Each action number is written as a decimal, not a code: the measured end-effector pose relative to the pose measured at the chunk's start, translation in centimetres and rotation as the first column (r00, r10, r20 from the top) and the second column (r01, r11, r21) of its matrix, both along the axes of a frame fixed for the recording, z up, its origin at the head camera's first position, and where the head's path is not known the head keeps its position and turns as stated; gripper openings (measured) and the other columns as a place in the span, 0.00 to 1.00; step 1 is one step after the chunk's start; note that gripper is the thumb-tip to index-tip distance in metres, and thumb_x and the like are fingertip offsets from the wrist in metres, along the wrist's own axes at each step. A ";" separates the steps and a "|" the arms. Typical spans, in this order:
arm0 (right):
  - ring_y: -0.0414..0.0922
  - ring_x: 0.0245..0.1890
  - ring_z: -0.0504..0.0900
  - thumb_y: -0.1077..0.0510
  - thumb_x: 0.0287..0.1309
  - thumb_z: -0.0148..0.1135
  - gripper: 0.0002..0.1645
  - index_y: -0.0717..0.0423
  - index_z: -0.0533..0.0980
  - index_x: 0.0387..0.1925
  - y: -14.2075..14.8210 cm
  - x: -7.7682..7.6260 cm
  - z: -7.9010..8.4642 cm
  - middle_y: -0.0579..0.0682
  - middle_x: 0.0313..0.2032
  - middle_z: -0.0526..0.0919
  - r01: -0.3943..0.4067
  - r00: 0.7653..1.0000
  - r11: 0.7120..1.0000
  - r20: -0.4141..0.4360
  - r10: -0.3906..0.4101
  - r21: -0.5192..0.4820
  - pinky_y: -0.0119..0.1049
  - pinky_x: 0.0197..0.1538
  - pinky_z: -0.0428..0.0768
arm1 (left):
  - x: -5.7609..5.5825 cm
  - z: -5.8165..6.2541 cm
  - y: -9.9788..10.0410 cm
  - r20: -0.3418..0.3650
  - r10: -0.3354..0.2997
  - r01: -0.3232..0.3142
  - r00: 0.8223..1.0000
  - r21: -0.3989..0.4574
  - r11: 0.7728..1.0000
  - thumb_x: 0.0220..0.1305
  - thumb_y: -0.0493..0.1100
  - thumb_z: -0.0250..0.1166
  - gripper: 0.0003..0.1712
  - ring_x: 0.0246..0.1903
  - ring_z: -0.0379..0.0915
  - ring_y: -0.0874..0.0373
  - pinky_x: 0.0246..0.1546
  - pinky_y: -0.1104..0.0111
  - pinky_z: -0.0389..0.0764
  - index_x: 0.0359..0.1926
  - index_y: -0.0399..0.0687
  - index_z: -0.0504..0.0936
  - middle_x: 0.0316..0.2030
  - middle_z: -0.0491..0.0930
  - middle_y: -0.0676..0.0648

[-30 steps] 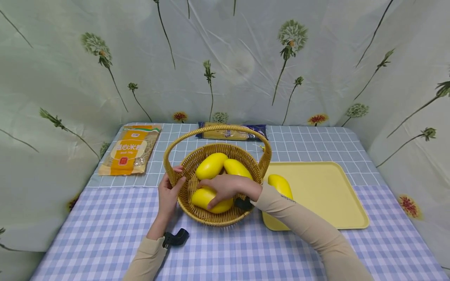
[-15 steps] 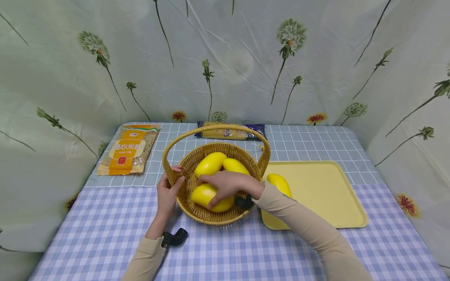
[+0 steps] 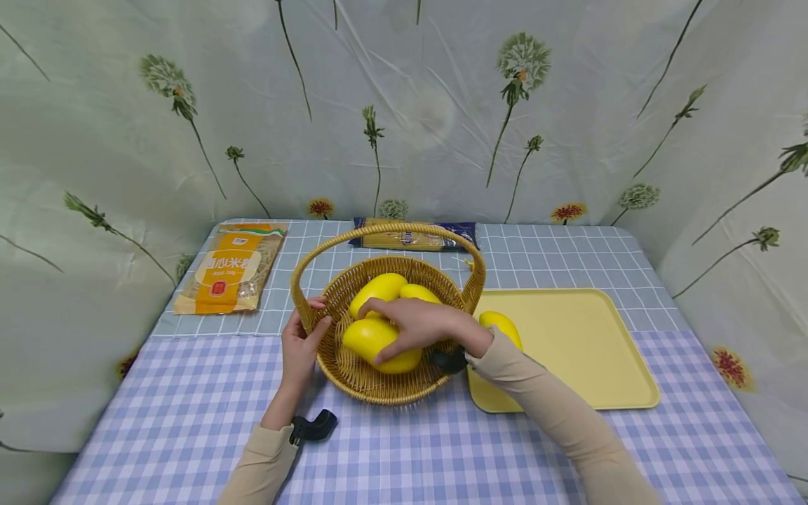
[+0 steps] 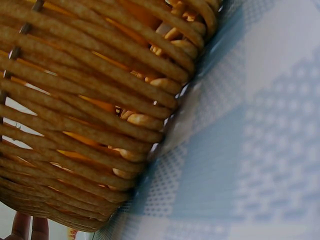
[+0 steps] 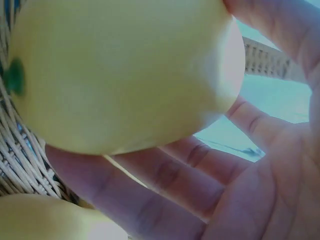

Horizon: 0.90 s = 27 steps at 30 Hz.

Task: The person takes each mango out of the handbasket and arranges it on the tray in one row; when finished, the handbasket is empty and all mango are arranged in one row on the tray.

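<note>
My right hand [image 3: 419,324] grips a yellow mango [image 3: 372,344] over the wicker basket [image 3: 337,375], thumb on the near side and fingers across the far side. In the right wrist view, that mango [image 5: 125,75] shows a green stem spot at one end. Two more mangoes lie behind it in the basket, the left one [image 3: 381,286] and the right one [image 3: 419,292], partly covered by my hand. My left hand [image 3: 303,347] holds the basket's left rim by the foot of its arched handle. In the left wrist view, fingertips [image 4: 40,229] show below the woven wall [image 4: 85,110].
A yellow tray [image 3: 587,351] lies right of the basket, with another mango [image 3: 501,326] at its left side, partly behind my sleeve. An orange food packet [image 3: 230,270] lies at the back left. A pack of noodles [image 3: 410,240] lies behind the basket.
My right hand has risen slightly with the front mango, which now sits a little higher and tilts more over the basket. The left hand keeps its place on the rim.
</note>
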State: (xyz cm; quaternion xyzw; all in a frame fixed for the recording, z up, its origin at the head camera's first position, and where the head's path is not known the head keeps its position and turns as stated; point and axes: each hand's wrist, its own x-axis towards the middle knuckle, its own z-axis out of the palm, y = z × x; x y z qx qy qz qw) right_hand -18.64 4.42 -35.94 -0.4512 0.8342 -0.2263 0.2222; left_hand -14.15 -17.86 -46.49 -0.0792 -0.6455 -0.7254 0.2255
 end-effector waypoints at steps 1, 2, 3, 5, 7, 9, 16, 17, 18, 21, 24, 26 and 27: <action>0.42 0.39 0.75 0.43 0.50 0.70 0.39 0.44 0.63 0.60 0.2 0.0 0.1 0.46 0.44 0.78 0.006 1.000 1.000 -0.001 -0.006 -0.012 0.34 0.43 0.73 | 0.0 0.0 0.0 -0.003 0.001 -0.001 1.000 0.000 1.000 0.61 0.24 0.59 0.12 0.55 0.68 0.50 0.56 0.71 0.68 0.44 0.21 0.70 0.51 0.70 0.27; 0.41 0.39 0.75 0.42 0.49 0.70 0.39 0.43 0.63 0.60 0.3 0.0 0.1 0.45 0.43 0.78 0.015 1.000 1.000 -0.004 -0.015 -0.025 0.34 0.43 0.73 | 0.0 0.0 0.0 -0.005 0.001 -0.001 1.000 -0.001 1.000 0.61 0.24 0.59 0.12 0.55 0.68 0.50 0.56 0.71 0.68 0.44 0.21 0.70 0.51 0.70 0.27; 0.41 0.39 0.75 0.42 0.49 0.70 0.39 0.43 0.63 0.60 0.5 0.0 0.2 0.45 0.43 0.77 0.023 1.000 0.999 -0.007 -0.024 -0.042 0.34 0.43 0.74 | 0.0 0.0 0.0 -0.005 0.003 -0.003 1.000 -0.002 1.000 0.61 0.24 0.59 0.12 0.54 0.68 0.51 0.56 0.71 0.68 0.44 0.22 0.70 0.51 0.71 0.27; 0.41 0.39 0.75 0.41 0.49 0.70 0.39 0.42 0.63 0.60 0.9 0.1 0.3 0.44 0.44 0.77 0.043 0.999 0.995 -0.002 -0.044 -0.085 0.34 0.43 0.75 | 0.0 0.0 0.0 0.000 0.006 -0.006 1.000 -0.003 1.000 0.61 0.24 0.59 0.12 0.54 0.68 0.51 0.56 0.70 0.68 0.44 0.21 0.70 0.51 0.70 0.26; 0.40 0.40 0.75 0.40 0.50 0.69 0.39 0.42 0.63 0.60 1.3 0.1 0.4 0.43 0.45 0.77 0.055 0.998 0.990 -0.005 -0.057 -0.131 0.34 0.43 0.75 | 0.0 0.1 0.1 0.007 0.008 -0.008 1.000 -0.003 1.000 0.61 0.23 0.59 0.12 0.55 0.68 0.51 0.56 0.70 0.67 0.44 0.21 0.69 0.52 0.70 0.25; 0.39 0.42 0.75 0.39 0.50 0.69 0.40 0.42 0.63 0.60 1.6 0.2 0.4 0.44 0.46 0.76 0.073 0.997 0.982 0.000 -0.075 -0.173 0.34 0.43 0.76 | 0.1 0.3 0.1 0.011 0.004 -0.004 1.000 -0.003 1.000 0.60 0.22 0.58 0.11 0.55 0.68 0.49 0.56 0.70 0.67 0.44 0.20 0.69 0.52 0.68 0.24; 0.41 0.45 0.75 0.40 0.50 0.69 0.40 0.43 0.63 0.61 2.8 1.0 0.9 0.47 0.49 0.76 0.159 0.985 0.945 -0.012 -0.170 -0.287 0.35 0.42 0.77 | 0.9 1.9 0.7 -0.012 -0.001 0.000 1.000 -0.018 1.000 0.60 0.19 0.55 0.11 0.54 0.68 0.47 0.56 0.70 0.68 0.44 0.18 0.67 0.50 0.65 0.19; 0.41 0.45 0.75 0.40 0.50 0.69 0.40 0.42 0.63 0.61 2.9 1.1 1.0 0.47 0.50 0.76 0.175 0.983 0.937 -0.002 -0.184 -0.302 0.35 0.41 0.78 | 1.0 2.0 0.7 -0.015 -0.001 0.001 1.000 -0.018 1.000 0.60 0.19 0.55 0.11 0.54 0.68 0.48 0.56 0.70 0.68 0.43 0.18 0.67 0.50 0.65 0.19; 0.42 0.45 0.75 0.41 0.50 0.70 0.40 0.42 0.62 0.61 3.1 1.3 1.0 0.48 0.50 0.75 0.187 0.981 0.929 0.016 -0.193 -0.320 0.35 0.41 0.78 | 1.0 2.1 0.8 -0.015 0.000 0.000 1.000 -0.019 1.000 0.60 0.19 0.55 0.11 0.54 0.68 0.48 0.56 0.70 0.68 0.43 0.18 0.67 0.50 0.65 0.19; 0.44 0.46 0.75 0.43 0.50 0.70 0.41 0.41 0.62 0.62 3.5 1.7 1.0 0.48 0.52 0.74 0.228 0.973 0.899 0.061 -0.222 -0.373 0.35 0.39 0.80 | 1.0 2.2 0.8 -0.026 -0.006 0.005 1.000 -0.013 1.000 0.59 0.19 0.55 0.11 0.54 0.68 0.49 0.56 0.70 0.67 0.43 0.17 0.67 0.50 0.66 0.20; 0.45 0.47 0.74 0.43 0.50 0.70 0.41 0.40 0.61 0.63 3.9 2.2 1.0 0.45 0.52 0.73 0.262 0.965 0.873 0.085 -0.249 -0.411 0.34 0.38 0.80 | 1.0 2.1 0.8 -0.028 -0.006 0.006 1.000 -0.012 1.000 0.59 0.19 0.56 0.11 0.54 0.68 0.48 0.56 0.70 0.68 0.43 0.17 0.67 0.50 0.66 0.20; 0.44 0.46 0.74 0.42 0.50 0.70 0.41 0.38 0.61 0.63 4.1 2.5 1.0 0.43 0.53 0.72 0.278 0.959 0.857 0.074 -0.274 -0.435 0.35 0.39 0.80 | 0.9 2.0 0.7 -0.028 -0.007 0.007 1.000 -0.010 1.000 0.59 0.19 0.55 0.11 0.54 0.68 0.48 0.56 0.70 0.68 0.43 0.17 0.67 0.50 0.66 0.20; 0.44 0.46 0.75 0.42 0.50 0.70 0.41 0.38 0.61 0.63 4.3 2.6 0.9 0.42 0.53 0.72 0.285 0.956 0.848 0.064 -0.287 -0.446 0.35 0.39 0.80 | 0.8 1.8 0.7 -0.026 -0.007 0.006 1.000 -0.010 1.000 0.59 0.19 0.55 0.11 0.55 0.68 0.47 0.56 0.70 0.68 0.43 0.17 0.67 0.50 0.66 0.20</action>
